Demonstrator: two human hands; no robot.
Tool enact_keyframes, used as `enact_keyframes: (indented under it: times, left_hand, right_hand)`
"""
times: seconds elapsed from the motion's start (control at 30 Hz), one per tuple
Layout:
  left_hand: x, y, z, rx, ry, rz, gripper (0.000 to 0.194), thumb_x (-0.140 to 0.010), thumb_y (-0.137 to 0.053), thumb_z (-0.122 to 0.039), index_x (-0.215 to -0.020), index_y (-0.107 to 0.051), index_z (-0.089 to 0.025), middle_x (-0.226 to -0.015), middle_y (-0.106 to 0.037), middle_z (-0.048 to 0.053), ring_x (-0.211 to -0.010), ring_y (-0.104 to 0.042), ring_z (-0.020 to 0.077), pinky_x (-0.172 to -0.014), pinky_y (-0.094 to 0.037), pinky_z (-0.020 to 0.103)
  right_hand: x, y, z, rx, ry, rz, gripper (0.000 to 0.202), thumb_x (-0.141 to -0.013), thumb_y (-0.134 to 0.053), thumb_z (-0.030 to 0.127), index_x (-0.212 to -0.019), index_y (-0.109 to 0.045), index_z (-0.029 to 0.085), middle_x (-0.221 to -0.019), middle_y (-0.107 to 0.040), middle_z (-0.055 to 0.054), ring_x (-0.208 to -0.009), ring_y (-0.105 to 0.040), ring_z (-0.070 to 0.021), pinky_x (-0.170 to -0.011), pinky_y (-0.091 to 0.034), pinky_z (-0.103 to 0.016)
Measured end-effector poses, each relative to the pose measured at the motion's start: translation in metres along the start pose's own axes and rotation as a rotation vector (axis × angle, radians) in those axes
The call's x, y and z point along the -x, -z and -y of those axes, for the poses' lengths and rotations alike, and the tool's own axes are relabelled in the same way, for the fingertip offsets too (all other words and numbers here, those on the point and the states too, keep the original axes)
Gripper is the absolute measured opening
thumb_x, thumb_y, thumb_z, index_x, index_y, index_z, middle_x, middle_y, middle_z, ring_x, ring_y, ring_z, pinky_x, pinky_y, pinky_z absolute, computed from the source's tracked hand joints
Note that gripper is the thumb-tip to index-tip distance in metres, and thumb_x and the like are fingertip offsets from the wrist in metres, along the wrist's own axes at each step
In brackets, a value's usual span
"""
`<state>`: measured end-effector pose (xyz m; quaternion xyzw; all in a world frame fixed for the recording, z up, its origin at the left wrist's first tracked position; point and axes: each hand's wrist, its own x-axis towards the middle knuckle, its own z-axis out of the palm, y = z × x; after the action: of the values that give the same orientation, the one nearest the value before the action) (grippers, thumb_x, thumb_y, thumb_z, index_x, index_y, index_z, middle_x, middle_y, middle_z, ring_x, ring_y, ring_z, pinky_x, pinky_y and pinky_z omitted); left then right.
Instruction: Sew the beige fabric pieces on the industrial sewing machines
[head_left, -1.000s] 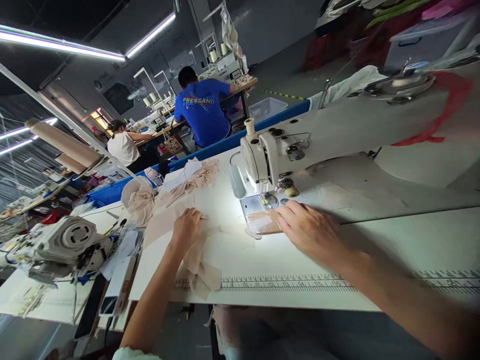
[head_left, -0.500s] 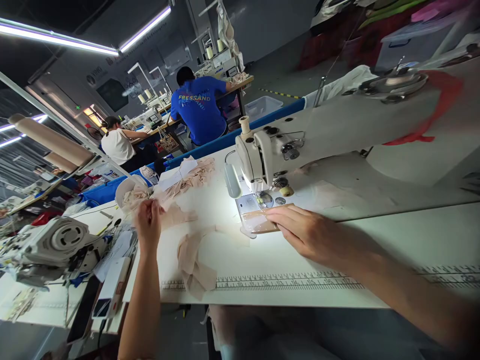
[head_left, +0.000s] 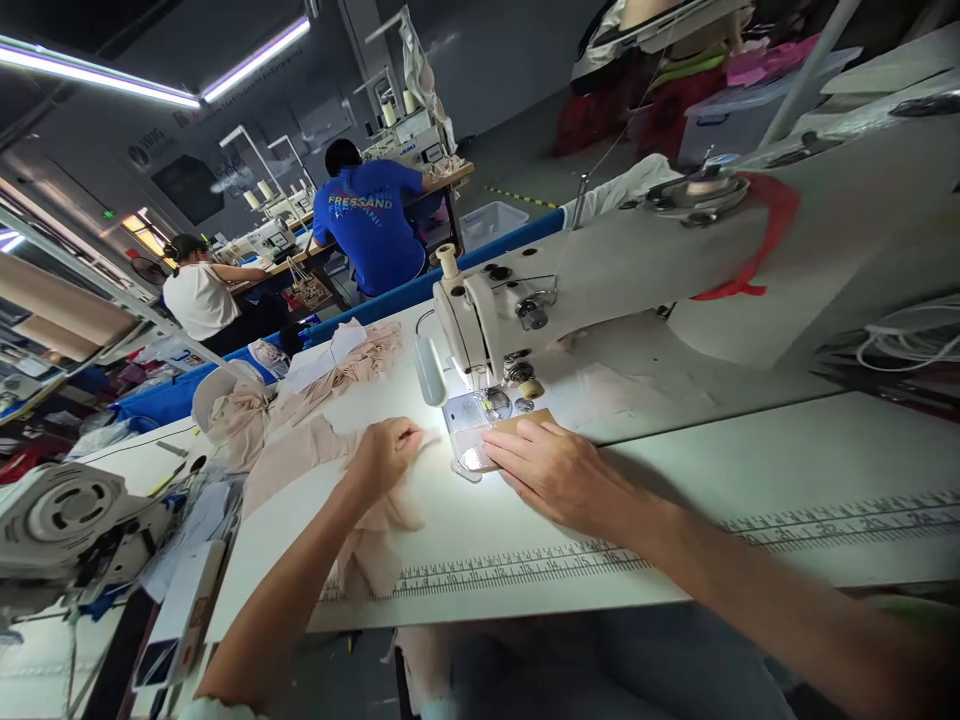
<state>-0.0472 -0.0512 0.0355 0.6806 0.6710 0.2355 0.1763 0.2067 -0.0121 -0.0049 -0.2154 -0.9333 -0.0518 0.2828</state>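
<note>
My left hand is closed in a pinch, left of the sewing machine's needle area. A blurred, pale wisp that looks like thin beige fabric shows at its fingertips. My right hand lies with fingers stretched over a flat tan piece beside the metal needle plate; part of that piece is hidden under the hand. The white sewing machine stands just beyond, its small lamp lighting the plate. Loose beige fabric pieces lie below my left hand, partly covered by it.
A heap of beige fabric and gathered pieces with white paper lie at the left. A printed ruler runs along the table's front edge. Another machine stands far left. Two people work at machines beyond the blue trough.
My left hand has moved right from the fabric heap toward the needle plate. My right hand has flattened over the tan piece. The whole view has shifted.
</note>
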Motion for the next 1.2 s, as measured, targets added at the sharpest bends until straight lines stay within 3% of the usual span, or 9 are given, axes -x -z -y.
enact_keyframes:
  times: [0.17, 0.23, 0.33, 0.53, 0.7, 0.9, 1.03, 1.13, 1.2]
  left_hand:
    - [-0.019, -0.033, -0.038, 0.271, 0.019, 0.145, 0.013, -0.081, -0.056, -0.021, -0.069, -0.052, -0.019, -0.064, -0.058, -0.003, -0.06, -0.052, 0.0129, -0.059, -0.04, 0.024]
    - [-0.026, -0.046, -0.04, 0.237, 0.028, 0.137, 0.015, -0.08, -0.056, -0.018, -0.067, -0.049, -0.02, -0.064, -0.055, -0.004, -0.06, -0.052, 0.0127, -0.059, -0.04, 0.024]
    - [-0.034, -0.054, -0.034, 0.13, 0.021, 0.115, 0.016, -0.079, -0.056, -0.014, -0.066, -0.048, -0.02, -0.067, -0.054, -0.004, -0.063, -0.051, 0.0125, -0.06, -0.041, 0.024]
    - [-0.037, -0.051, -0.028, 0.082, 0.0, 0.154, 0.013, -0.08, -0.055, -0.014, -0.069, -0.051, -0.019, -0.072, -0.058, -0.002, -0.069, -0.054, 0.0136, -0.063, -0.043, 0.024]
    - [-0.038, -0.049, -0.03, 0.073, 0.004, 0.168, 0.013, -0.078, -0.056, -0.013, -0.068, -0.051, -0.019, -0.071, -0.06, -0.002, -0.068, -0.055, 0.0133, -0.064, -0.043, 0.024]
    - [-0.04, -0.05, -0.028, 0.078, 0.003, 0.172, 0.014, -0.079, -0.057, -0.014, -0.067, -0.052, -0.019, -0.07, -0.06, -0.002, -0.067, -0.056, 0.0131, -0.062, -0.043, 0.023]
    - [-0.041, -0.048, -0.029, 0.075, 0.029, 0.217, 0.012, -0.081, -0.057, -0.016, -0.07, -0.053, -0.019, -0.071, -0.062, -0.002, -0.068, -0.057, 0.0137, -0.061, -0.044, 0.024]
    - [-0.04, -0.043, -0.031, -0.062, 0.017, 0.215, 0.009, -0.084, -0.058, -0.021, -0.075, -0.058, -0.02, -0.077, -0.065, 0.0, -0.073, -0.06, 0.0165, -0.066, -0.048, 0.027]
    - [-0.034, -0.041, -0.033, -0.228, -0.077, 0.119, 0.006, -0.085, -0.059, -0.023, -0.081, -0.061, -0.02, -0.087, -0.067, 0.004, -0.083, -0.061, 0.0207, -0.072, -0.05, 0.031]
  right_hand:
    - [0.001, -0.001, 0.001, 0.007, -0.005, 0.007, 0.024, -0.095, -0.043, 0.014, -0.099, -0.067, 0.017, -0.086, -0.065, -0.006, -0.076, -0.047, -0.0211, -0.072, -0.037, -0.035]
    - [0.002, -0.001, 0.001, 0.001, -0.006, 0.029, 0.023, -0.094, -0.044, 0.013, -0.096, -0.067, 0.017, -0.083, -0.063, -0.005, -0.074, -0.045, -0.0209, -0.072, -0.036, -0.035]
    - [0.003, -0.002, -0.001, -0.016, -0.007, 0.048, 0.024, -0.094, -0.044, 0.012, -0.102, -0.066, 0.016, -0.094, -0.066, -0.008, -0.079, -0.047, -0.0219, -0.073, -0.037, -0.035]
    - [0.008, -0.004, -0.009, -0.104, -0.069, -0.008, 0.028, -0.088, -0.044, 0.005, -0.103, -0.065, 0.015, -0.107, -0.067, -0.01, -0.088, -0.052, -0.0229, -0.079, -0.044, -0.035]
    - [0.01, -0.004, -0.013, -0.172, -0.134, 0.03, 0.035, -0.085, -0.042, 0.001, -0.109, -0.064, 0.014, -0.107, -0.066, -0.01, -0.094, -0.055, -0.0234, -0.08, -0.046, -0.036]
    - [0.004, -0.004, -0.01, -0.068, -0.155, 0.086, 0.037, -0.083, -0.045, 0.002, -0.112, -0.063, 0.017, -0.104, -0.063, -0.008, -0.088, -0.053, -0.0226, -0.074, -0.041, -0.034]
    - [0.001, -0.004, -0.006, 0.052, -0.141, 0.133, 0.029, -0.081, -0.049, 0.003, -0.1, -0.063, 0.019, -0.099, -0.062, -0.006, -0.082, -0.05, -0.0224, -0.069, -0.036, -0.034]
    - [0.001, -0.004, -0.003, 0.123, -0.108, 0.111, 0.024, -0.083, -0.048, 0.004, -0.094, -0.063, 0.019, -0.097, -0.062, -0.006, -0.08, -0.047, -0.0225, -0.069, -0.033, -0.035]
    - [0.0, -0.005, -0.002, 0.14, -0.093, 0.081, 0.023, -0.086, -0.046, 0.004, -0.092, -0.063, 0.018, -0.094, -0.062, -0.007, -0.078, -0.046, -0.0223, -0.07, -0.033, -0.035]
